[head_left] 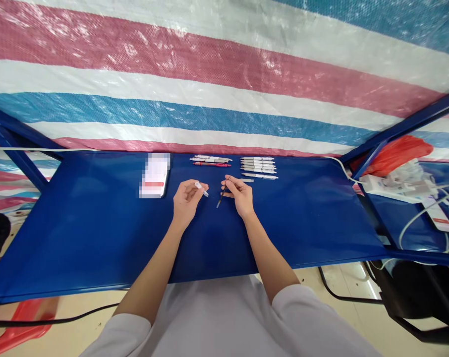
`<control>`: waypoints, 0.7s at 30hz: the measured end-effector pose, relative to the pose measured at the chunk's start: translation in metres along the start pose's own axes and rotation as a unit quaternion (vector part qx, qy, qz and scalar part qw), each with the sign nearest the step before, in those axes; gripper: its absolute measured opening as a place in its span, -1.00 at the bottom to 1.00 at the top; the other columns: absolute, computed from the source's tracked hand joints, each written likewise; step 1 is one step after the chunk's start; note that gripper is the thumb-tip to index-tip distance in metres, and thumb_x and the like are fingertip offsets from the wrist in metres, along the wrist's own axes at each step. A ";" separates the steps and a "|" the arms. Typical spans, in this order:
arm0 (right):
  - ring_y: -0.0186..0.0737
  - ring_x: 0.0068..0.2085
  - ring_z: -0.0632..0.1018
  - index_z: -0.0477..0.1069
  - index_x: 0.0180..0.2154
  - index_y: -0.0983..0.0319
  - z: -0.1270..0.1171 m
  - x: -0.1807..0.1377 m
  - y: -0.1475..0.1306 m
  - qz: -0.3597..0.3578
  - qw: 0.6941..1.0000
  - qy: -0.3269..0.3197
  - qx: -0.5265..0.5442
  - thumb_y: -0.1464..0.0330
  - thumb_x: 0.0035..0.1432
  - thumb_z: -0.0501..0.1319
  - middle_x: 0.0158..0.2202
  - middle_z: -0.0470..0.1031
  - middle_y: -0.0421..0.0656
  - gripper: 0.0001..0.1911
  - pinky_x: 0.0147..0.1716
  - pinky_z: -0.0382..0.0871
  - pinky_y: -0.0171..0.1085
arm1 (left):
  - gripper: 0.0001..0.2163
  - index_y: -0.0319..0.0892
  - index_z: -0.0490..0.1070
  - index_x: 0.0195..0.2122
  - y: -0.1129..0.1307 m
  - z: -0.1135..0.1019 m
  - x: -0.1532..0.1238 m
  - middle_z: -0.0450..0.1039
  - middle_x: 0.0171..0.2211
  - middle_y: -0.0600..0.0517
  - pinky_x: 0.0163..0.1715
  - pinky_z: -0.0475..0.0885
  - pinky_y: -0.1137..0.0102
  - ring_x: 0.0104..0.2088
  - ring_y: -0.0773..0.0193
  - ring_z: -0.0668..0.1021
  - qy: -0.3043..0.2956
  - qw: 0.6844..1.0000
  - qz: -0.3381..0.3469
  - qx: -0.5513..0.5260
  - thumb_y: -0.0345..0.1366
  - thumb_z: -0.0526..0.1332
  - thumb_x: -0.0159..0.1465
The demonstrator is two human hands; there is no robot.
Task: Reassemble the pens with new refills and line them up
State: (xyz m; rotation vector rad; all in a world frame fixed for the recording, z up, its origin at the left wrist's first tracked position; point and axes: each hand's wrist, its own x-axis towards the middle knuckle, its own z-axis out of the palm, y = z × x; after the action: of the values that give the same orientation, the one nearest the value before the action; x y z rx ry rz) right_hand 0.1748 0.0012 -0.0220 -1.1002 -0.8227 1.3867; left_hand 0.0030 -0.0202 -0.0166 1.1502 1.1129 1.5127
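Observation:
Between the fingers of my left hand (186, 201) is a short white pen barrel part (199, 186), with a clear end pointing down to the right. My right hand (241, 197) pinches a thin dark pen refill (221, 197), its tip slanting down to the left. Just behind the right hand lies a pale translucent pen part (247, 180). Farther back are a row of white pens (257, 164) on the right and a smaller group of white pens (211, 159) with a red pen (213, 164) in front. The two held parts are apart from each other.
A phone (155, 176) lies on the blue table (299, 223) to the left. Striped plastic sheeting (209, 89) hangs behind. On the right are a blue frame post (395, 124), a power strip (380, 188), white cables and a red plastic bag (399, 153).

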 end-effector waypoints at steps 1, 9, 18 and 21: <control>-0.30 -0.29 0.61 0.57 -0.15 0.17 0.000 0.000 0.000 0.000 1.000 -0.002 0.002 0.17 -0.01 0.39 -0.27 0.64 -0.18 -0.63 -0.34 0.60 -0.30 | -0.73 -0.14 0.38 -0.16 0.003 0.002 -0.001 0.62 -0.26 -0.02 -0.10 0.56 0.19 -0.22 0.19 0.66 -0.004 1.000 0.016 0.019 -0.21 0.37 0.19; -0.27 -0.25 0.63 0.55 -0.14 0.18 -0.002 0.000 0.000 0.007 1.000 -0.010 -0.009 0.12 -0.01 0.38 -0.25 0.64 -0.16 -0.60 -0.29 0.60 -0.26 | -0.88 -0.10 0.52 -0.20 0.016 0.006 -0.005 0.60 -0.18 0.01 0.00 0.50 0.23 -0.13 0.20 0.62 -0.064 0.982 0.087 0.154 -0.27 0.32 0.24; -0.31 -0.28 0.64 0.54 -0.17 0.16 -0.002 -0.001 0.000 0.009 1.000 -0.023 0.016 0.14 0.03 0.36 -0.26 0.63 -0.19 -0.65 -0.27 0.58 -0.29 | -0.87 -0.07 0.56 -0.23 0.021 0.007 -0.005 0.60 -0.21 0.00 0.01 0.49 0.20 -0.15 0.15 0.62 -0.050 0.986 0.052 0.149 -0.22 0.35 0.20; -0.31 -0.28 0.63 0.53 -0.15 0.16 -0.002 0.000 0.000 0.009 1.000 -0.024 0.012 0.12 0.03 0.35 -0.25 0.62 -0.19 -0.63 -0.25 0.58 -0.28 | -0.84 -0.10 0.54 -0.23 0.021 0.007 -0.005 0.59 -0.23 0.00 -0.02 0.51 0.22 -0.19 0.17 0.63 -0.030 0.992 0.035 0.114 -0.22 0.37 0.18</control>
State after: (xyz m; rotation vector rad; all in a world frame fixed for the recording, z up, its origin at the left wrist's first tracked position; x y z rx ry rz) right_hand 0.1766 0.0008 -0.0229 -1.0614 -0.8296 1.4393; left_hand 0.0079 -0.0282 0.0038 1.3945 1.2379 1.4204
